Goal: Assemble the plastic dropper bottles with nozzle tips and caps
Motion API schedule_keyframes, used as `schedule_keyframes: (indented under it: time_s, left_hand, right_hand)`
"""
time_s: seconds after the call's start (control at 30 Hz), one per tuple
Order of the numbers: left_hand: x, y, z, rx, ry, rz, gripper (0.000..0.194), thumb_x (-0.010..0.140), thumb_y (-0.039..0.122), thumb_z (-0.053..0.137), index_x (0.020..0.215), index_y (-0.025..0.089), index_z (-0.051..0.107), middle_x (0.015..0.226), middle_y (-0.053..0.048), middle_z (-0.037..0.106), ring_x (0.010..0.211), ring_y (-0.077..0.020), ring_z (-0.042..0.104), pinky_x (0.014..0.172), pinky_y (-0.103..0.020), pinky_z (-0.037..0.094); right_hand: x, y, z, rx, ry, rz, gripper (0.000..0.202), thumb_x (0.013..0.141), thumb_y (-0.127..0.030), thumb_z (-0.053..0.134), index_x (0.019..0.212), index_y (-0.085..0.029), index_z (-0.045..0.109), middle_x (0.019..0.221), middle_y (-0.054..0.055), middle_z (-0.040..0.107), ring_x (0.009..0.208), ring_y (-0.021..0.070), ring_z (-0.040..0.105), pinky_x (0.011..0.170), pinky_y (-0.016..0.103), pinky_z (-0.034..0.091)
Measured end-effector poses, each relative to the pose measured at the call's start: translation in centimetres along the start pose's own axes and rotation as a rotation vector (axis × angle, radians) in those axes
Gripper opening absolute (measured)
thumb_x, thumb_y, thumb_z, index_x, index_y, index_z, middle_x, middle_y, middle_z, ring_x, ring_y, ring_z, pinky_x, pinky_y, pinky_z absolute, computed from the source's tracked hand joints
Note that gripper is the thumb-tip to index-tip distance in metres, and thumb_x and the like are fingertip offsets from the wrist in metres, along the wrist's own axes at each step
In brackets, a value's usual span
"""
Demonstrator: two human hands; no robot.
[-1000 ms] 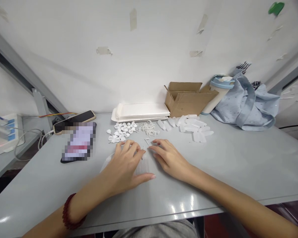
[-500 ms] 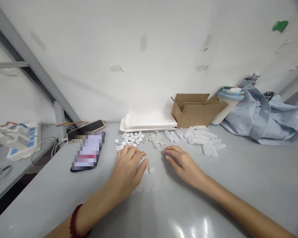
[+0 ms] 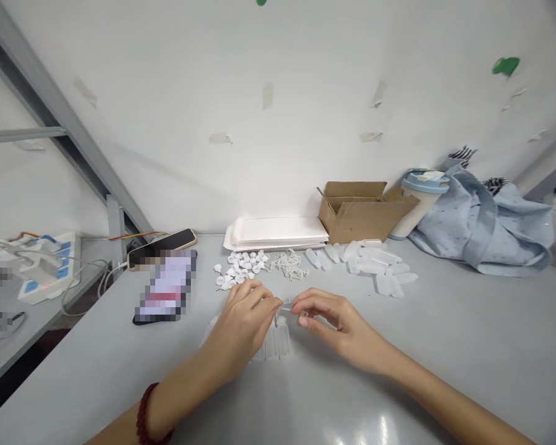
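My left hand (image 3: 248, 324) is closed, thumb and forefinger pinched together above a row of clear flat plastic tubes (image 3: 272, 343). Facing it, my right hand (image 3: 328, 321) is closed with bent fingers on a thin white plastic strip (image 3: 286, 308). The strip spans the small gap between both hands' fingertips. Part of the tube row is hidden under my left hand. Behind my hands lie a heap of small white caps (image 3: 242, 267) and a tangle of thin white hooked strips (image 3: 290, 266). More clear tubes (image 3: 375, 259) are scattered to the right.
White flat packets (image 3: 280, 232) are stacked against the wall, beside an open cardboard box (image 3: 364, 219). A lidded cup (image 3: 417, 207) and a blue cloth bag (image 3: 491, 228) stand at right. Two phones (image 3: 169, 244) (image 3: 167, 287) and a power strip (image 3: 50, 272) are at left.
My right hand has come from beside the strip pile down and left to my left hand, bringing a thin white strip. My left hand has stayed over the tubes. The view has tilted slightly.
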State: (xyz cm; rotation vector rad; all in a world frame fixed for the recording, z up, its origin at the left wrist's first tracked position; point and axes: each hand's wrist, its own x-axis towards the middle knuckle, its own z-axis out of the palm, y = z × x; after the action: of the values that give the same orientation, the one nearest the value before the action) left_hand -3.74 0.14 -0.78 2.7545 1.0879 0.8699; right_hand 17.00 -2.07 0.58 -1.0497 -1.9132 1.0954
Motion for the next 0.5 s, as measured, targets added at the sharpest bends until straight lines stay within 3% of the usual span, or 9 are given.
schedule_keyframes:
  time_s: [0.13, 0.2, 0.27, 0.37, 0.5]
  left_hand:
    - [0.0, -0.1, -0.2, 0.004, 0.003, -0.009, 0.017, 0.092, 0.011, 0.045, 0.092, 0.018, 0.061, 0.080, -0.003, 0.064, 0.083, -0.0205, 0.050, 0.074, -0.036, 0.037]
    - [0.0, -0.1, -0.3, -0.001, 0.019, -0.024, 0.016, 0.091, 0.011, 0.046, 0.090, 0.018, 0.060, 0.078, -0.002, 0.065, 0.082, -0.0201, 0.051, 0.074, -0.036, 0.037]
    - [0.0, -0.1, -0.4, -0.008, 0.044, -0.039, 0.014, 0.091, 0.012, 0.047, 0.088, 0.018, 0.060, 0.075, -0.001, 0.065, 0.080, -0.0196, 0.052, 0.075, -0.036, 0.037]
    - [0.1, -0.2, -0.6, 0.001, 0.080, -0.062, 0.013, 0.090, 0.015, 0.049, 0.086, 0.019, 0.061, 0.071, 0.000, 0.065, 0.078, -0.0194, 0.053, 0.074, -0.036, 0.038]
    - [0.2, -0.2, -0.9, 0.010, 0.099, -0.099, 0.015, 0.089, 0.019, 0.052, 0.079, 0.018, 0.062, 0.071, 0.000, 0.064, 0.075, -0.0180, 0.054, 0.073, -0.034, 0.040]
  right_hand:
    - [0.7, 1.3, -1.0, -0.060, 0.089, -0.050, 0.016, 0.091, -0.024, 0.048, 0.098, -0.020, 0.062, 0.098, 0.006, 0.064, 0.087, 0.0175, 0.061, 0.078, 0.033, 0.051]
    - [1.4, 2.7, -1.9, -0.284, 0.223, -0.108, 0.020, 0.092, -0.023, 0.045, 0.105, -0.019, 0.059, 0.101, 0.009, 0.063, 0.090, 0.0199, 0.061, 0.079, 0.037, 0.053]
    - [2.1, 4.4, -2.9, -0.635, 0.323, -0.236, 0.026, 0.092, -0.021, 0.042, 0.112, -0.016, 0.057, 0.113, 0.016, 0.059, 0.106, 0.0270, 0.055, 0.089, 0.047, 0.048]
    - [2.9, 6.7, -4.0, -0.977, 0.295, -0.250, 0.031, 0.093, -0.020, 0.038, 0.120, -0.012, 0.054, 0.128, 0.022, 0.050, 0.123, 0.0329, 0.044, 0.096, 0.053, 0.042]
    - [3.2, 8.4, -4.5, -1.097, 0.245, -0.165, 0.034, 0.093, -0.017, 0.035, 0.122, -0.009, 0.053, 0.132, 0.024, 0.047, 0.126, 0.0331, 0.042, 0.098, 0.051, 0.043]
